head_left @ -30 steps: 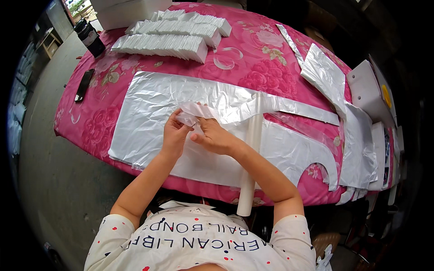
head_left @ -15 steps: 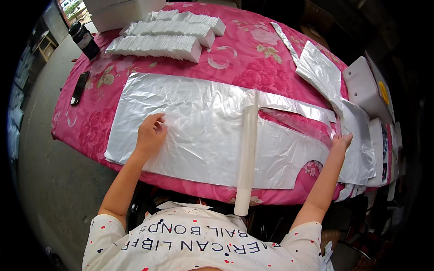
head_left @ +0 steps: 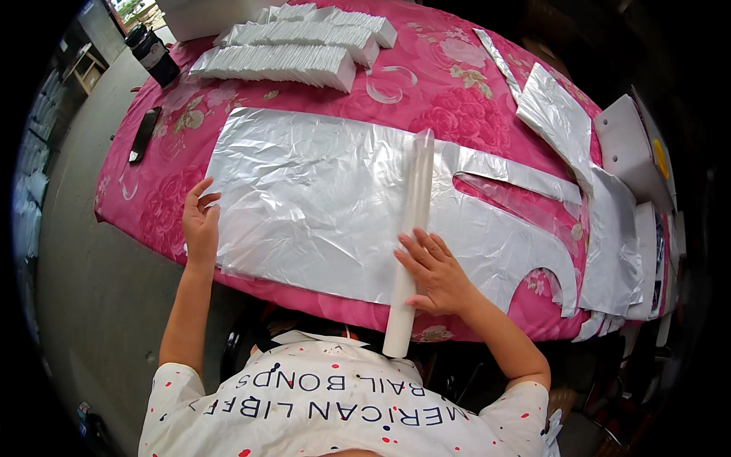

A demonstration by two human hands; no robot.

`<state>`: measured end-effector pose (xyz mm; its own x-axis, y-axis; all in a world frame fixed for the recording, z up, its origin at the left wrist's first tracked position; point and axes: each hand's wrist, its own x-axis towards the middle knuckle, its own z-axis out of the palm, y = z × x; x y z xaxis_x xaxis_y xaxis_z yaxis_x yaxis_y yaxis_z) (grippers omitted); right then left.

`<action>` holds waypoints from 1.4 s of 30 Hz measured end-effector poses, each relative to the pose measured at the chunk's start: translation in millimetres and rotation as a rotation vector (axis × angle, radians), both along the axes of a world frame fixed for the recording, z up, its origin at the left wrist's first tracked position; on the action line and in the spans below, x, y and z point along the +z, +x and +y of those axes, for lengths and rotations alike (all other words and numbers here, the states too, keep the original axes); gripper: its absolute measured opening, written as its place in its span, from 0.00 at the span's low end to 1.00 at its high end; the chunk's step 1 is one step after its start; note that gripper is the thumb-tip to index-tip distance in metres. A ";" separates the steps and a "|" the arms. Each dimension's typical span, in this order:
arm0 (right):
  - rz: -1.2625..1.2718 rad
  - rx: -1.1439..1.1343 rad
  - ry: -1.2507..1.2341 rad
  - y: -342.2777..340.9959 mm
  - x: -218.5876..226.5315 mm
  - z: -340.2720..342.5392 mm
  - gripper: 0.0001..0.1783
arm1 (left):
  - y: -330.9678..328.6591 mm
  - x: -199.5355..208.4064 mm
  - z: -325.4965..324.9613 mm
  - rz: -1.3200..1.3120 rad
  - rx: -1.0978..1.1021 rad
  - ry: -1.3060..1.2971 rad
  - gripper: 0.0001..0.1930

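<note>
A thin, silvery plastic sheet (head_left: 320, 206), cut like an apron with long openings and a curved notch at its right end, lies spread on the table. It looks creased and shiny. Across it rests a pale tube (head_left: 400, 324), its near end jutting past the table edge. My right hand (head_left: 438, 276) lies on the tube, fingers spread and nothing gripped. At the sheet's left edge is my left hand (head_left: 200, 228), its fingers loosely bent and apart, with nothing visible in them.
Rows of folded white packets (head_left: 278, 65) stand at the back, near a dark bottle (head_left: 154, 61). A black phone (head_left: 145, 135) lies at the left. More silvery sheets (head_left: 560, 110) and a white box (head_left: 628, 145) are at the right, on the pink flowered tablecloth (head_left: 152, 202).
My right hand has left the sheet's right end and come onto the tube. My left hand has moved left from the sheet's middle to its left edge. The sheet's right end lies flatter.
</note>
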<state>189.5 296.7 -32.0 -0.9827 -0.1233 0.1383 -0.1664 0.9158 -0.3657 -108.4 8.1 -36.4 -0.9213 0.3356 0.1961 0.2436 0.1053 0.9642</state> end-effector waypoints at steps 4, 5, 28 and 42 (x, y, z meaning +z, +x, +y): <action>0.063 0.362 -0.248 -93.6 16.9 -73.7 0.40 | 7.1 10.3 -14.0 -0.087 0.007 0.027 0.24; 0.111 0.492 -0.482 -114.2 22.3 -95.9 0.37 | 8.2 11.4 -19.6 -0.086 0.003 0.052 0.23; 0.319 -0.015 -0.218 -309.1 -29.0 -219.0 0.34 | 78.7 8.6 -93.7 0.115 0.076 -0.850 0.36; 0.149 -0.286 -1.747 -219.4 75.5 -125.5 0.35 | 98.1 36.1 -19.4 -0.864 -0.620 0.014 0.35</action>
